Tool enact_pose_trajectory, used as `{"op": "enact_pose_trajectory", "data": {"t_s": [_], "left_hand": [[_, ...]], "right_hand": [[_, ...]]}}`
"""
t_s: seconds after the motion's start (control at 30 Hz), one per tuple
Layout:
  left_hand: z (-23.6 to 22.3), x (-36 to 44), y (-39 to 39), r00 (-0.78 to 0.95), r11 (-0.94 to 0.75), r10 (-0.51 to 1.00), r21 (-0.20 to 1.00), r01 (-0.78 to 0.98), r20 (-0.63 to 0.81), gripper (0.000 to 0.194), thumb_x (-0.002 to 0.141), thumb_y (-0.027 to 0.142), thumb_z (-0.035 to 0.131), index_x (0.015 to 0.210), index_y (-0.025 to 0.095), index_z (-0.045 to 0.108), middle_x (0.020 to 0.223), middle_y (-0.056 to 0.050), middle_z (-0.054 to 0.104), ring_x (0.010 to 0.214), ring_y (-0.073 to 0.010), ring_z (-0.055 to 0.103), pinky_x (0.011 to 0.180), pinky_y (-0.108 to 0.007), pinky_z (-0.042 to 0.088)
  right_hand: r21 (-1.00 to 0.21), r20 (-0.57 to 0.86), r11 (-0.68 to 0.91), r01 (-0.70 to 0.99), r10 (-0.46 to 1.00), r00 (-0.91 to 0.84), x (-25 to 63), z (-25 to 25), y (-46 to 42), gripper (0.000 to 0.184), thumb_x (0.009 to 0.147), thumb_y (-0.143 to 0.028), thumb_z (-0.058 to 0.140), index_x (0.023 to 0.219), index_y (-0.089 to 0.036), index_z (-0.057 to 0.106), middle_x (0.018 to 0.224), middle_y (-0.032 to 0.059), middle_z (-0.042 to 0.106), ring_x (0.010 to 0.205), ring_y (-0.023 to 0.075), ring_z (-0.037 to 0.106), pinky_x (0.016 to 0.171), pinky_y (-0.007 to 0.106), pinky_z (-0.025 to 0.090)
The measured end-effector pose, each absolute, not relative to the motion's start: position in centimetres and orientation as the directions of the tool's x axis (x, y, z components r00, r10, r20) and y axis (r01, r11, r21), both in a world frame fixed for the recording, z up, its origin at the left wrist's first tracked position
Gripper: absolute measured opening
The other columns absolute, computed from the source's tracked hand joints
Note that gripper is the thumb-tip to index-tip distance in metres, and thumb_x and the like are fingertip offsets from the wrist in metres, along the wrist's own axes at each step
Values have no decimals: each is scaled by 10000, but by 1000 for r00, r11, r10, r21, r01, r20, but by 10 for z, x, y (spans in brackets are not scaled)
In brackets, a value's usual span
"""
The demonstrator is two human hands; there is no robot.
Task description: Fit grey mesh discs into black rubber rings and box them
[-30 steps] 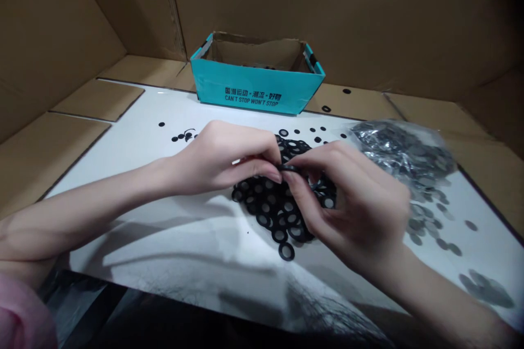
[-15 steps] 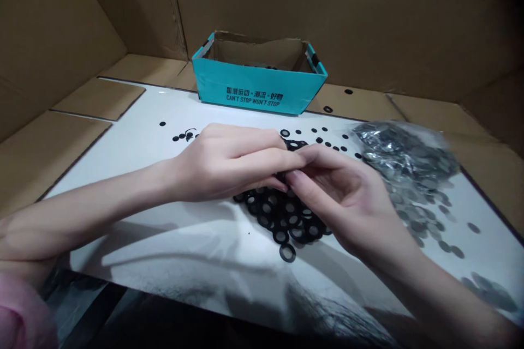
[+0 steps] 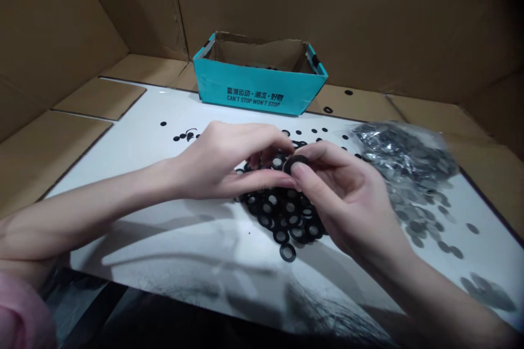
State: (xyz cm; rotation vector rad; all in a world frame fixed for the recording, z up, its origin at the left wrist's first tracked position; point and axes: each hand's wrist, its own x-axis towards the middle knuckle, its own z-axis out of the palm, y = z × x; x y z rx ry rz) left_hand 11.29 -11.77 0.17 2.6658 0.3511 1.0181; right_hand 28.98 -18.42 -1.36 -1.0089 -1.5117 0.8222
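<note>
Between the thumb and forefinger of my right hand (image 3: 347, 191) is a black ring washer (image 3: 297, 163), tilted, its centre partly covered by the thumb. My left hand (image 3: 233, 155) arches over from the left. Its thumb tip touches the washer's lower edge and its forefinger reaches the upper edge, with a gap between them further back. Below both hands lies a heap of black ring washers (image 3: 291, 220), many with pale grey centres. A single ring washer (image 3: 287, 252) rests at the heap's near end. Part of the heap is hidden by my hands.
A turquoise open box (image 3: 257, 87) stands behind the heap, with dark pieces inside. At right, a clear plastic bag (image 3: 405, 147) holds grey discs, and loose grey discs (image 3: 421, 218) spill on the white tabletop (image 3: 172, 251). Small black discs (image 3: 183, 136) are scattered about. Cardboard walls surround the table.
My left hand's fingers have spread away from its thumb, uncovering part of the heap. The black washer at my fingertips, mostly hidden before, now shows its face.
</note>
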Motion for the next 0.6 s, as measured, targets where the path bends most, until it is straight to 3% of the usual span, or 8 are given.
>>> {"op": "enact_pose_trajectory", "data": {"t_s": [0.1,0.3,0.6], "left_hand": [[2,115,-121,715,-904,382,396,159,585,218,891,290,613,727,147,603,597,26,629,507,-53,528,517,-149,386],[8,114,-117,791,-829,378,556,57,481,227,903,204,572,686,141,591,576,31,561,511,-51,447,516,-154,373],[24,106,-111,890,-880,295,461,113,346,286,924,242,539,662,136,584,565,31,507,519,-60,391,532,-171,332]], "right_hand": [[-859,450,441,261,893,-26,289,-15,-184,64,841,-140,606,812,-196,614,726,-3,636,650,100,639,562,173,533],[-775,528,517,364,846,-77,291,-11,-186,79,826,-109,605,804,-185,604,713,-3,625,622,87,597,536,171,502],[-759,423,467,454,883,-202,297,0,-189,52,851,-169,572,804,-192,570,749,30,590,687,141,550,588,285,448]]}}
